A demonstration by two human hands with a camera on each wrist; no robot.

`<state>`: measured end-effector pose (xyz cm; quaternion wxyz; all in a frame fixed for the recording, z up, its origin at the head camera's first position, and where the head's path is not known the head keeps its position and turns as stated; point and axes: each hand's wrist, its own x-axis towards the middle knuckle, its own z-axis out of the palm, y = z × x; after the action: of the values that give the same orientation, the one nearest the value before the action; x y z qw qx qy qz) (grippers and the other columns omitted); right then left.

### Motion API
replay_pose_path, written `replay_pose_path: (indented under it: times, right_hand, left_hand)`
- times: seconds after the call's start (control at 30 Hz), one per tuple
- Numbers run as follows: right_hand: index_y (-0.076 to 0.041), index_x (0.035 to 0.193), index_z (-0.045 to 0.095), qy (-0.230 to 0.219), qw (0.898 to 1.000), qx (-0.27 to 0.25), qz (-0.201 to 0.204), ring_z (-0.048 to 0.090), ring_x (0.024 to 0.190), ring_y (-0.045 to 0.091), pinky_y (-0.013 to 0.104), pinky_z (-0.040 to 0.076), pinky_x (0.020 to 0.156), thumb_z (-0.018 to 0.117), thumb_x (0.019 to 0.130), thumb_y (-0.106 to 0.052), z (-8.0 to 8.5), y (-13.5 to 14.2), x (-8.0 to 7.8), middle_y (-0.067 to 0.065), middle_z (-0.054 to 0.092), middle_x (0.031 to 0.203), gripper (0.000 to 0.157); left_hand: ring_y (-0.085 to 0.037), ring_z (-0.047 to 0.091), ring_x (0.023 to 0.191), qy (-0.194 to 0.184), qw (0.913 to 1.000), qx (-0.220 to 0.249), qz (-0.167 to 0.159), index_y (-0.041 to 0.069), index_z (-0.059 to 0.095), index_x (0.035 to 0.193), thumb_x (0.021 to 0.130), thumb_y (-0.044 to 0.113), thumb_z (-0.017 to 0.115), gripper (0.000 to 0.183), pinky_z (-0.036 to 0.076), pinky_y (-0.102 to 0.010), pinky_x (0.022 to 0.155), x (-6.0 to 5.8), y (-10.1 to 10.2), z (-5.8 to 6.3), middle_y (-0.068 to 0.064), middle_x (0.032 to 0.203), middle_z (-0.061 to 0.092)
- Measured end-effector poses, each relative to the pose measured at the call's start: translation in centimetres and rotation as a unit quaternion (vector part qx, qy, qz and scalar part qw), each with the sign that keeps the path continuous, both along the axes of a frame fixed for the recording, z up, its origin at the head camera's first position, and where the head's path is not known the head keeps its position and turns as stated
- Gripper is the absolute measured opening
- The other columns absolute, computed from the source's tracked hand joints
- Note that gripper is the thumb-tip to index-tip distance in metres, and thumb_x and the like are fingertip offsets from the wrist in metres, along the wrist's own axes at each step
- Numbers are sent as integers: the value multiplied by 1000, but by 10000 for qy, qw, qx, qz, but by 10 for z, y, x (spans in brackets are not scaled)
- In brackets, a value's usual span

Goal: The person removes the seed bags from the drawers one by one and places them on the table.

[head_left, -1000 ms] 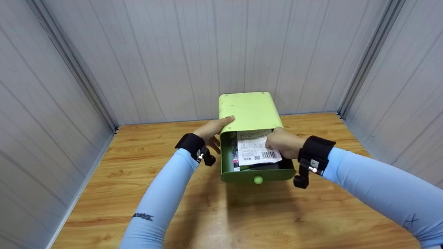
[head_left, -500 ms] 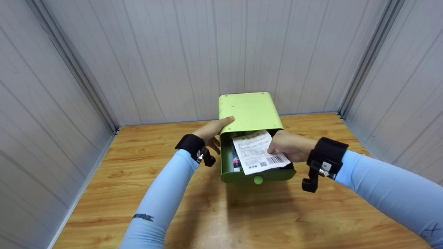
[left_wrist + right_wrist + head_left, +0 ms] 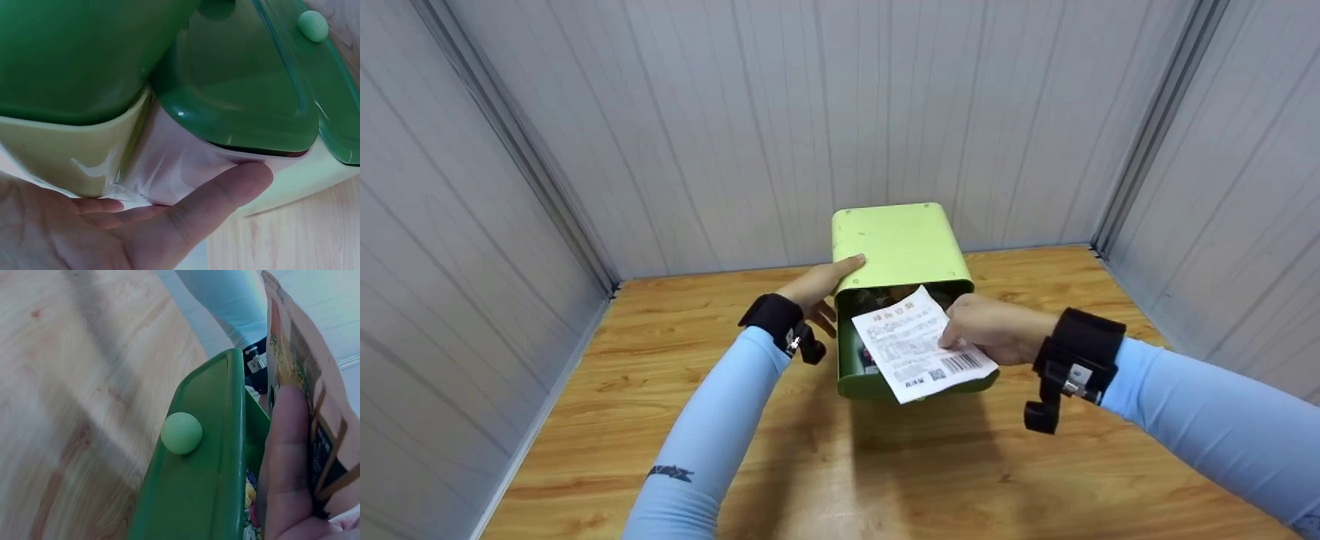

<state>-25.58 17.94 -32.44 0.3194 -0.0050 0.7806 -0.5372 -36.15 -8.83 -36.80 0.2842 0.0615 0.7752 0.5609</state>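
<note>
My right hand (image 3: 994, 326) pinches a white printed food packet (image 3: 911, 345) with a barcode, tilted over the front of a pulled-out green drawer (image 3: 866, 386). Brown pictures on its other face show in the right wrist view, with a finger (image 3: 289, 450) lying along it. My left hand (image 3: 819, 289) rests at the left front corner of the lime-green cabinet (image 3: 900, 244), thumb on top and fingers down the side. In the left wrist view that thumb (image 3: 236, 185) presses a pinkish casing (image 3: 169, 157) below a green drawer front.
Colourful items (image 3: 251, 500) lie inside the drawer, partly covered by the packet. A round light-green knob (image 3: 181, 433) sticks out of the drawer front. The wooden tabletop (image 3: 682, 315) meets grey panel walls (image 3: 735, 135) at the back and both sides.
The right hand has drawn the packet forward and up out of the drawer, turning it slightly; it now overlaps the drawer front and hides most of the knob. The left hand stays put.
</note>
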Motion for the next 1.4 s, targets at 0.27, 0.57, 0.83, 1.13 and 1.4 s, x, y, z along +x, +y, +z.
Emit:
replay_pose_path:
  times: [0.27,0.57,0.83,1.13,1.4]
  right_hand:
    - [12,127,54,137,9992,-341,129,76,84,16,26,63,74,48,100,8,1,-3,2,7,75,96,28]
    - [15,136,53,743,9958,-472,234,77,93,19,31,65,83,47,100,9,8,-3,-5,9,75,106,36]
    - [16,143,54,1309,9903,-314,337,77,97,19,32,64,88,50,96,9,17,5,-17,14,76,119,47]
    - [11,137,62,1912,9807,191,372,77,91,17,31,64,81,53,97,6,32,10,-27,14,77,115,42]
    - [9,127,68,2647,9598,812,452,77,81,19,31,65,70,53,94,5,40,3,-34,22,77,113,37]
  left_hand:
    - [-56,65,123,271,9995,-63,-166,12,53,155,109,69,44,73,59,-65,101,2,-7,4,-21,165,44]
    - [-49,62,130,768,9965,-74,327,-1,36,163,110,62,48,83,57,-61,106,-3,-10,7,-27,160,47]
    - [-39,54,146,2853,9515,165,1142,-5,45,159,113,30,59,59,49,-50,119,-4,-14,24,-26,160,51]
    - [-34,76,106,3172,9448,675,460,-3,64,140,116,25,54,38,66,-41,89,19,-13,57,-23,134,70]
    - [-19,77,97,2716,9563,681,-838,0,67,139,118,27,51,38,67,-33,79,35,-9,66,-18,125,76]
